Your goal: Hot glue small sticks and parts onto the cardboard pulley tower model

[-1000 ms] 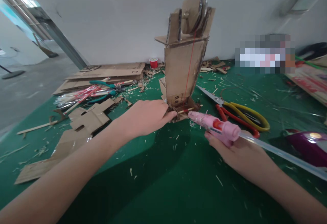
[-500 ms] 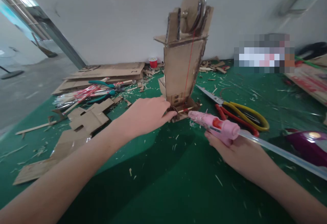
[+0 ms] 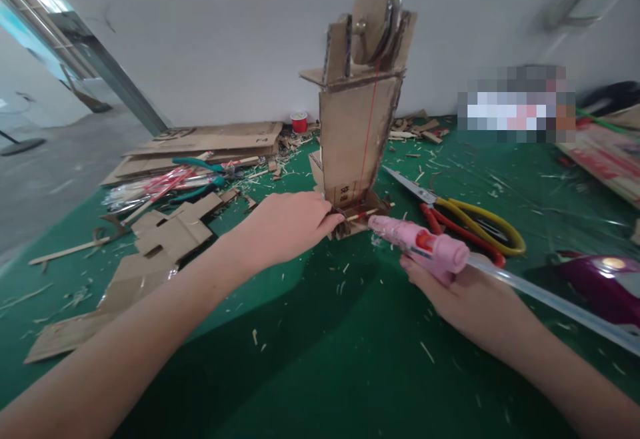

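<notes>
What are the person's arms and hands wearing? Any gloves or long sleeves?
No gloves! The left hand and right hand are bare. No sleeves, watch or bracelet show on the left forearm or right forearm. Some fingers are hidden, so I can't rule out rings.

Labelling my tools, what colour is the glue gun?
The glue gun is mostly pink, clearest in the head view.

Green work surface (image 3: 380, 345), strewn with pale shavings (image 3: 255, 337). Upright at centre, a cardboard tower (image 3: 350, 132); behind it, a red spool (image 3: 299, 123). Left: stacked cardboard sheets (image 3: 225, 137), cut cardboard pieces (image 3: 185, 232) and a bundle of sticks (image 3: 155, 189). Right: scissors (image 3: 425, 196) with red and yellow handles, lying open, and a purple object (image 3: 595, 285), partly out of frame.
</notes>
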